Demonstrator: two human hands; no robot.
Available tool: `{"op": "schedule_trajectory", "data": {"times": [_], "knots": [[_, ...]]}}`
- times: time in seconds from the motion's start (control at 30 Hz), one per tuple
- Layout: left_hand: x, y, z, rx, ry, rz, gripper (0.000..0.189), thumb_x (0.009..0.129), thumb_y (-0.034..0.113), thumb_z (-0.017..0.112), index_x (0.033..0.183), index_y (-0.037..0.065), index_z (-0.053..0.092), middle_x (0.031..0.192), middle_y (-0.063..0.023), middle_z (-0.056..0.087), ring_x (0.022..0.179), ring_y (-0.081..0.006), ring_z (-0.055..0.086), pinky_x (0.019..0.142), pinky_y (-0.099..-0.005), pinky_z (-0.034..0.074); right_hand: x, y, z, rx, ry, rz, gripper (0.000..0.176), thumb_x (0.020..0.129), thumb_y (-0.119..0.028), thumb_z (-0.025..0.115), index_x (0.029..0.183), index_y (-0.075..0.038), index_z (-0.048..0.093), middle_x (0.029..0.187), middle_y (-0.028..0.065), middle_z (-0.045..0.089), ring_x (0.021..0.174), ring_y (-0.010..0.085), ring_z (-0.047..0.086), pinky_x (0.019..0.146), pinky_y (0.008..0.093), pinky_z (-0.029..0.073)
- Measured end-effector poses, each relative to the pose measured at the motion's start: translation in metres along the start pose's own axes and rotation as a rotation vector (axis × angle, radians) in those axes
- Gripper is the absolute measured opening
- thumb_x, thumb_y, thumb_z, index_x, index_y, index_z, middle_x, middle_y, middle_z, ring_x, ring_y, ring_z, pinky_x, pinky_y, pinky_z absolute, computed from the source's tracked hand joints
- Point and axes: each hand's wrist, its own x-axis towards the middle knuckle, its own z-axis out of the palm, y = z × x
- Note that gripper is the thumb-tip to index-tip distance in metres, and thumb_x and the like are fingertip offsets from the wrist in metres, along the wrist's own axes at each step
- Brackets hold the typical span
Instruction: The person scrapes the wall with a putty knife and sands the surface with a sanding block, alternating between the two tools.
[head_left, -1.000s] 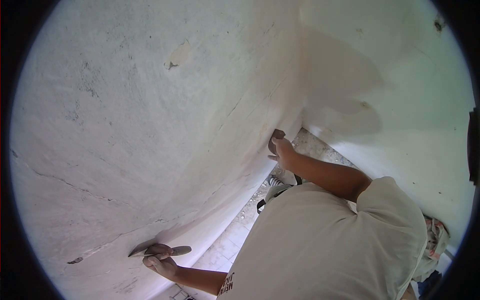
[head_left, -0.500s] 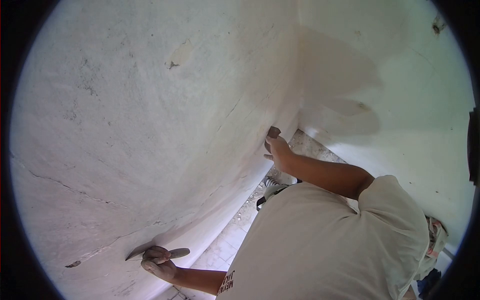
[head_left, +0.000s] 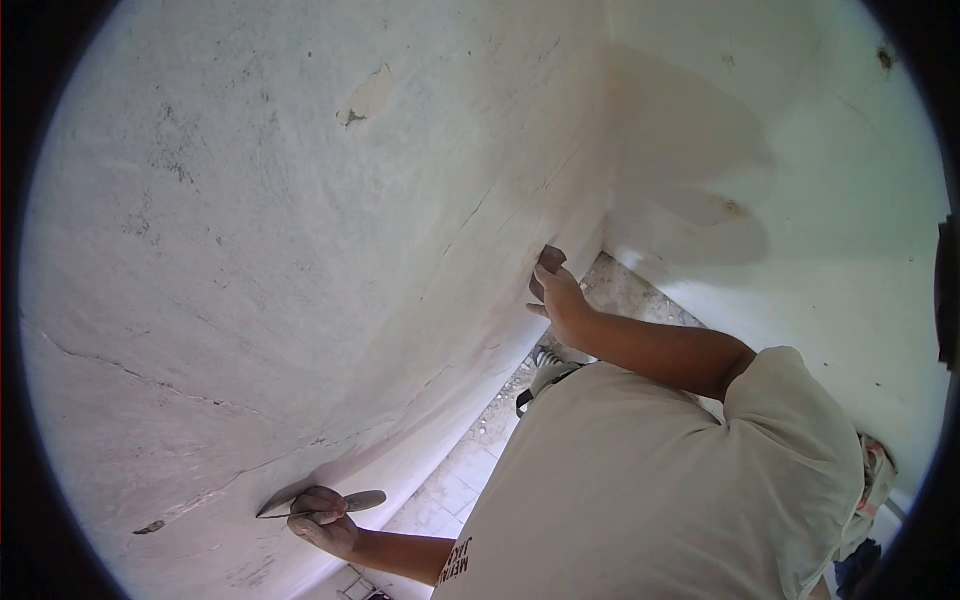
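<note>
Off-white plaster of the long wall [head_left: 330, 260] fills the view beside both hands. The left hand [head_left: 324, 520] has its fingers clenched round a trowel [head_left: 366, 500], whose thin blade [head_left: 283, 497] reaches out past the knuckles at the wall, while the rounded handle sticks out on the other side of the fingers, towards the shirt [head_left: 660, 480]. Farther out from those fingers, beyond the blade tip, a dark gouge [head_left: 149, 527] sits at the end of a crack [head_left: 235, 478]. The right hand [head_left: 562, 305] grips a small brown block [head_left: 548, 268] between thumb and fingers, with one finger sticking out; the block is at the wall, though whether it is pressed flat I cannot tell. Just past the right fingers lie the corner and the gritty floor [head_left: 625, 290], with a striped shoe [head_left: 546, 357] below them. Well above the fingers of both hands, the plaster has a chipped patch [head_left: 367, 97]
</note>
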Motion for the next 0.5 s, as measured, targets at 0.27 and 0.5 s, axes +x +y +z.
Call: {"op": "schedule_trajectory", "data": {"times": [0.27,0.5], "knots": [[0.001,0.001,0.004,0.029,0.002,0.037,0.055,0.098,0.047,0.053,0.058,0.011,0.041,0.054,-0.0022,0.040,0.051,-0.0148,0.040,0.047,-0.0261,0.033,-0.004,-0.005,0.002,0.016,0.002,0.067,0.048,0.101,-0.031,0.048,0.143,-0.012,0.035,0.146,0.0023,0.039,0.135,0.0213,0.040,0.103,0.0490,0.046],[0.000,0.001,0.002,0.001,-0.014,0.030,0.055,0.098,0.046,0.053,0.059,0.009,0.046,0.055,-0.0024,0.041,0.052,-0.0150,0.041,0.049,-0.0266,0.035,-0.011,-0.005,0.001,-0.003,0.083,0.077,0.048,0.101,-0.029,0.048,0.143,-0.011,0.035,0.144,0.0033,0.041,0.131,0.0212,0.043,0.102,0.0488,0.046]]}}
